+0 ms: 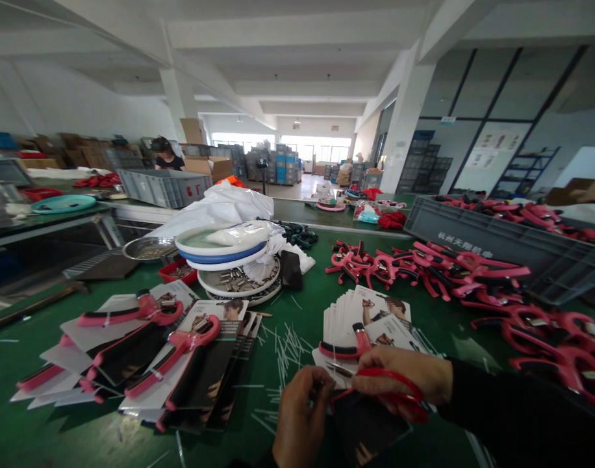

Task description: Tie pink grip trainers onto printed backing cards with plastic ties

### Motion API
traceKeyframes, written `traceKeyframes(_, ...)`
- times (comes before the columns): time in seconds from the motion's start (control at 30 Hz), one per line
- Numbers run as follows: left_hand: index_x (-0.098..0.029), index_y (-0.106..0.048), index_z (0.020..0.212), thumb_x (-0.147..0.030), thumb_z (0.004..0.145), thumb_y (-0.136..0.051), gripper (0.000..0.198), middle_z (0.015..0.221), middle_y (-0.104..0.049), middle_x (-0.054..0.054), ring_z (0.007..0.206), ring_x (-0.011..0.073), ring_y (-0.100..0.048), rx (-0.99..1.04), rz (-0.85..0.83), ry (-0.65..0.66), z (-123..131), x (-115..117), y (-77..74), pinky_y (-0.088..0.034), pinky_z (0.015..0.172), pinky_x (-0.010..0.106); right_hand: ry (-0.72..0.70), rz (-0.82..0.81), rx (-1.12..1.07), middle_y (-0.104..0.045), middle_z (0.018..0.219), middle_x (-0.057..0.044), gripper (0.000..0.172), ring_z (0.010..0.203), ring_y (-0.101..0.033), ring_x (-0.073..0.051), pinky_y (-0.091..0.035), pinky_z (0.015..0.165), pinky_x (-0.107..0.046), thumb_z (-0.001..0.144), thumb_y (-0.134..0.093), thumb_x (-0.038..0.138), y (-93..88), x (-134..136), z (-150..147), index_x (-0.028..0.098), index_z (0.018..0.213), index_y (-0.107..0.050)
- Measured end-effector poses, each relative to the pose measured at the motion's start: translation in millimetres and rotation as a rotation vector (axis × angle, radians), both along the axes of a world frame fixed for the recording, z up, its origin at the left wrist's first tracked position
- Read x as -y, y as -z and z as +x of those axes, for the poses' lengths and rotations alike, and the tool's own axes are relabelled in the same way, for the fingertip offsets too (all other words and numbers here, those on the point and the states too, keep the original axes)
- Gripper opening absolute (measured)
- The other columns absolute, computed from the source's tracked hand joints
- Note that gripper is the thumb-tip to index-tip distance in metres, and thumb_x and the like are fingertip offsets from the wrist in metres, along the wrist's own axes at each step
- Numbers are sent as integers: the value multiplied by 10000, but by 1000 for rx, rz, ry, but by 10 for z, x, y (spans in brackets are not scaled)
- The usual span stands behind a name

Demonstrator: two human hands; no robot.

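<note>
Grey crate (536, 266) holds pink-handled tools (516, 213); right hand (399, 372) clamps a red handle (395, 375), left hand (301, 416) beside it, grip unclear.

1. White ceiling beams (258, 71) overhead, bright daylight throughout.
2. Square white pillars (405, 117) right of center.
3. Large windows (317, 148) at far end.
4. Pale floor (297, 188) beyond the counter's far edge.
5. Stacked grey and blue crates (284, 164) near windows.
6. Cardboard boxes (78, 151) piled along left wall (78, 97).
7. Dark-framed partition wall (492, 117) at right, blue shelf rack (526, 170) against it.
</note>
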State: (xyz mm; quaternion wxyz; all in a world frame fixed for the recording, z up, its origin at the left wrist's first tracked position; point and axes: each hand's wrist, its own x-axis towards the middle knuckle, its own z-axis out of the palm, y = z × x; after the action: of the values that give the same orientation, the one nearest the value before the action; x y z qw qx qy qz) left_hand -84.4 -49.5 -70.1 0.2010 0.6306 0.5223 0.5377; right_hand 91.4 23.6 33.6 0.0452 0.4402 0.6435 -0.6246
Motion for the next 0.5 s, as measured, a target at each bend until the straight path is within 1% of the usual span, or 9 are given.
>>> traceKeyframes(0.1,-183,-563,775,-241,851,-488,121,690,-604,1,614,114,-570,35,-23,-13,-5,-4,12,-438,567,192,-24,89,32,-479,430,90,432,271,-344,-25,-270,274,-131,642,-676,556,20,5,11,169,769,-532)
traceKeyframes(0.2,-180,-573,777,-257,848,-493,131,686,-605,1,612,118,-570,78,-37,-14,2,-3,9,-438,562,196,-41,187,8,-463,438,92,418,302,-353,-26,-270,298,-131,651,-681,529,73,0,25,159,786,-541)
traceKeyframes(0.27,-178,-578,765,-268,843,-502,141,678,-605,0,609,118,-568,109,-50,-1,6,-3,-3,-436,563,198,-5,235,-22,-456,454,96,426,314,-367,-32,-267,303,-136,662,-665,539,90,-12,38,161,801,-527)
traceKeyframes(0.33,-176,-574,750,-290,838,-511,157,661,-594,-3,604,116,-560,165,-76,7,-4,-17,-12,-431,561,200,86,264,-72,-456,472,99,440,316,-366,-33,-264,304,-141,691,-623,564,77,-26,64,168,842,-508)
traceKeyframes(0.37,-174,-567,749,-307,833,-519,164,653,-584,-5,597,114,-551,220,-89,-10,-20,-33,-14,-430,559,201,143,260,-96,-456,477,100,449,319,-366,-33,-268,311,-140,708,-598,576,60,-29,84,172,875,-499)
traceKeyframes(0.43,-174,-545,806,-358,819,-534,185,681,-585,-3,558,100,-523,418,-107,-104,-74,-84,-16,-430,537,203,266,249,-135,-451,474,103,486,326,-370,-33,-269,324,-138,726,-558,606,17,-17,144,181,948,-476)
traceKeyframes(0.47,-177,-526,886,-385,809,-541,222,742,-604,9,536,89,-509,545,-122,-164,-111,-114,-15,-433,523,204,307,236,-150,-448,471,104,509,326,-371,-35,-268,328,-140,725,-549,618,-1,1,183,185,978,-463)
traceKeyframes(0.5,-184,-488,998,-404,799,-549,303,840,-622,32,526,80,-504,668,-152,-215,-148,-145,-14,-440,512,205,335,222,-160,-445,469,104,518,324,-373,-36,-269,330,-143,723,-545,624,-12,28,228,187,986,-454)
